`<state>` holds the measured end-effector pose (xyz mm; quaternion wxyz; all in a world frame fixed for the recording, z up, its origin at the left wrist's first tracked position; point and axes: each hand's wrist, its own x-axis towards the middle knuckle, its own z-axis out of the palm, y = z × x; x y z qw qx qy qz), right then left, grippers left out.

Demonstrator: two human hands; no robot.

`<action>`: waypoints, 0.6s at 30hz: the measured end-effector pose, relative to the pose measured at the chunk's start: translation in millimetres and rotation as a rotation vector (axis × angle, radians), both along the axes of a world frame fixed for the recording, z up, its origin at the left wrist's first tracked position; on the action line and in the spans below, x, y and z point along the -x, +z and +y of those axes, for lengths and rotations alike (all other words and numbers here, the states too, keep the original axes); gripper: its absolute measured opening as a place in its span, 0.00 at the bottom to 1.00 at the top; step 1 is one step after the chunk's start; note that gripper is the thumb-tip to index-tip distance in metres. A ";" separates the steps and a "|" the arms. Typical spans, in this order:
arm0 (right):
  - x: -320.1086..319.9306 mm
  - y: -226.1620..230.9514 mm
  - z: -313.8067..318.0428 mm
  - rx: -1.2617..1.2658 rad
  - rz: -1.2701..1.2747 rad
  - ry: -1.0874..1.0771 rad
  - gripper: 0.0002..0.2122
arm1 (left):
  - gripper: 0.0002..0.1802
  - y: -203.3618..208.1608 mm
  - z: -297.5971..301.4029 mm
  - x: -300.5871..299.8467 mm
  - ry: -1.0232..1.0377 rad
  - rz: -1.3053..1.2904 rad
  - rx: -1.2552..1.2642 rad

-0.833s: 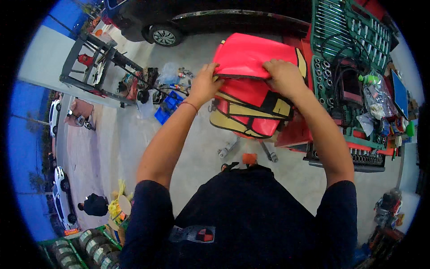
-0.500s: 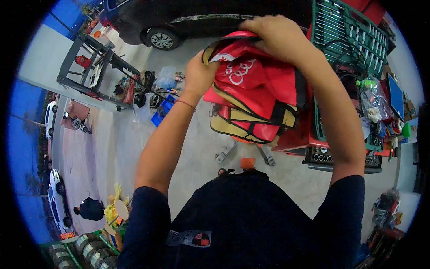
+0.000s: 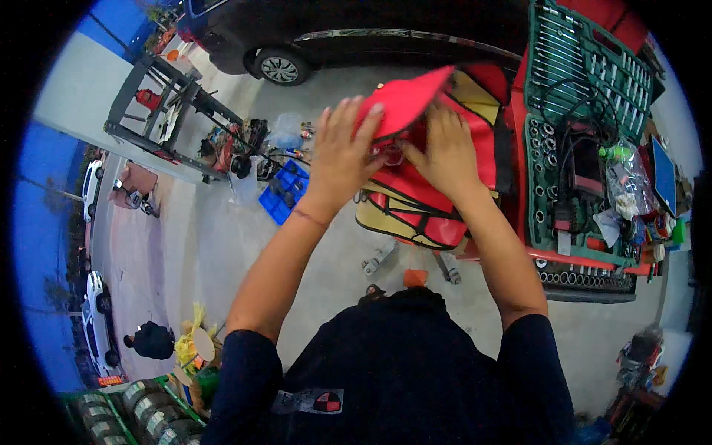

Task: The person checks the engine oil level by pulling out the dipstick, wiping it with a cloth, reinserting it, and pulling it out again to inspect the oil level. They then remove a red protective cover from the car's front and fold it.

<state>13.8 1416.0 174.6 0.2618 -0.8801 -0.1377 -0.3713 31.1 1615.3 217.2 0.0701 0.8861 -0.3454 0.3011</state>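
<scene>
A red sheet cover [image 3: 478,152] with yellowish lining and black edging lies in folds before me, over the red tool cart's left side. One flap [image 3: 408,100] of it stands raised between my hands. My left hand [image 3: 340,152] is at the flap's left side, its fingers stretched out and apart against the red material. At the flap's right edge, my right hand [image 3: 449,152] has its fingers bent over the cover and the thumb turned inward. Red material lies between thumb and fingers. The underside of the folds is hidden.
Right of the cover, a green socket set case [image 3: 541,174] lies open on the red cart, with cables and plastic bags nearby. A dark car [image 3: 356,44] stands beyond. A blue tray [image 3: 285,193] and loose parts lie on the floor to the left. Tyres [image 3: 152,408] are racked lower left.
The cover's upper part has come down and been folded over, with a flap now raised. My right hand has moved down from the far edge; my left hand's fingers have straightened.
</scene>
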 end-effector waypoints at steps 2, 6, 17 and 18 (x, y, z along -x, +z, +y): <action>-5.9 19.5 3.1 0.000 -0.088 0.069 0.29 | 0.38 8.3 -18.2 -14.3 -0.029 0.048 0.012; 34.8 -22.3 -16.5 -0.093 -0.048 0.154 0.23 | 0.18 41.9 -27.9 -49.9 0.101 0.251 0.356; 30.6 -71.9 -5.0 0.686 0.278 0.317 0.20 | 0.20 63.4 -18.4 -61.9 0.264 0.223 0.604; 39.9 -88.4 -10.4 0.567 0.109 0.332 0.20 | 0.20 52.7 -12.4 -59.2 0.222 0.206 0.648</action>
